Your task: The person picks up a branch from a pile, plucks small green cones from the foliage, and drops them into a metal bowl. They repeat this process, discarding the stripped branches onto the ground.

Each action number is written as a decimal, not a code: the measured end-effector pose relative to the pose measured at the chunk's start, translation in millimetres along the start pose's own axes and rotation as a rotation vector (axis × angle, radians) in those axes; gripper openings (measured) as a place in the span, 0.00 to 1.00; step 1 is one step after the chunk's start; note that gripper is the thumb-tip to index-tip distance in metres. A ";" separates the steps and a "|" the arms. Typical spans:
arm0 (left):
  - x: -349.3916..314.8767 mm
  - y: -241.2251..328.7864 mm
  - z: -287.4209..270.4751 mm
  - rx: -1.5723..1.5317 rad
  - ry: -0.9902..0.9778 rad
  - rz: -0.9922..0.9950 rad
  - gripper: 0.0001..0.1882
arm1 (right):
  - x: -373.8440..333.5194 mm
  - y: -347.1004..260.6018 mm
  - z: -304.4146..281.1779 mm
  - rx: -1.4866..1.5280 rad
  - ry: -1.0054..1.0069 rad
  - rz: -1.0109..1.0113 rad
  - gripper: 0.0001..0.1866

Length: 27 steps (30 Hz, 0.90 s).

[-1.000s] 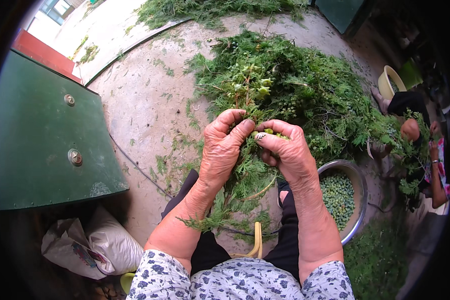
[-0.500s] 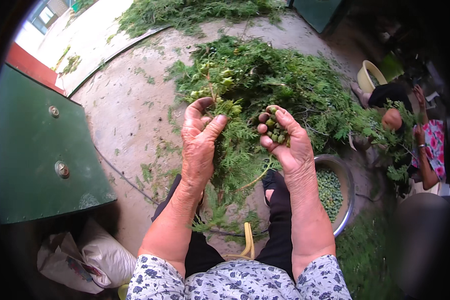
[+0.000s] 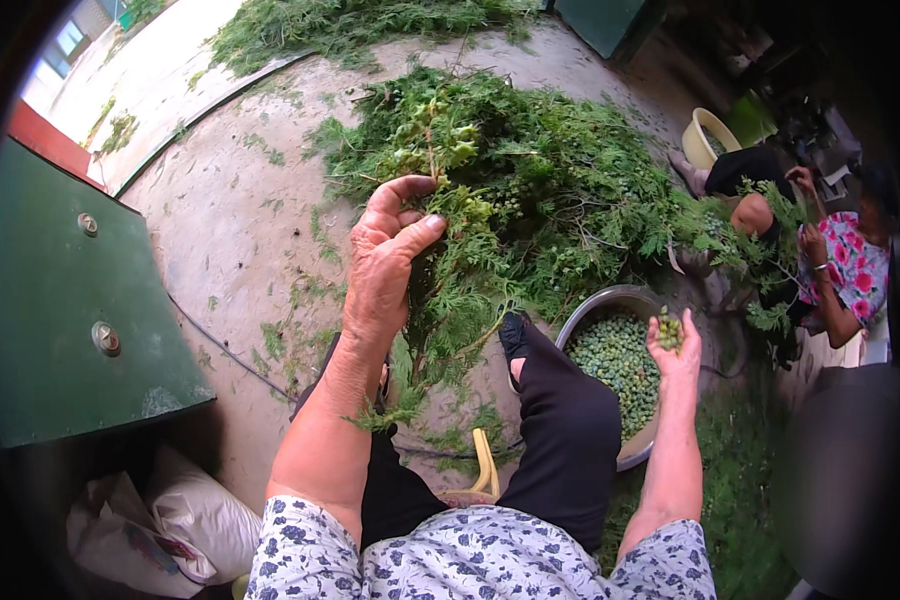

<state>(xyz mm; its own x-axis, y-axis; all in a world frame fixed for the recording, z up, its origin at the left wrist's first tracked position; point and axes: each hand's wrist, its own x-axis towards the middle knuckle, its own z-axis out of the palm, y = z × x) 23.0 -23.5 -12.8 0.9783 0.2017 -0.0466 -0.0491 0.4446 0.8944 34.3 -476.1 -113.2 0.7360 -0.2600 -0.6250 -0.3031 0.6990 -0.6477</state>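
My left hand (image 3: 388,255) pinches a leafy evergreen branch (image 3: 457,275) between thumb and fingers. Pale green cones (image 3: 458,150) cluster at the branch's upper end, and its feathery leaves hang down between my knees. Over at the right, my right hand (image 3: 678,358) cups a small bunch of green cones (image 3: 669,331) in curled fingers, palm up. It is at the right edge of a round metal basin (image 3: 578,322), whose inside is heaped with similar small green cones (image 3: 610,365).
A large pile of cut evergreen branches (image 3: 580,190) lies ahead. Another person (image 3: 850,262) sits at the right, holding a sprig beside a cream basin (image 3: 698,148). A green metal door (image 3: 80,300) and white sacks (image 3: 205,510) are at the left.
My right hand has moved right and down, away from the branch to the basin, with the cones still in it. My left hand keeps its hold on the branch.
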 end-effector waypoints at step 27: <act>-5.6 -0.5 7.1 -0.213 -0.073 0.051 0.19 | -143.9 77.9 204.6 -0.509 -0.647 -0.292 0.15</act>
<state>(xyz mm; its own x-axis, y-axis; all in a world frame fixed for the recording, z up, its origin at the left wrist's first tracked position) 19.0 -31.1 -9.8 0.9850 0.1687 0.0355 -0.1328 0.6109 0.7805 28.6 -247.9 15.4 0.9789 0.1549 -0.1334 -0.1684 0.2404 -0.9560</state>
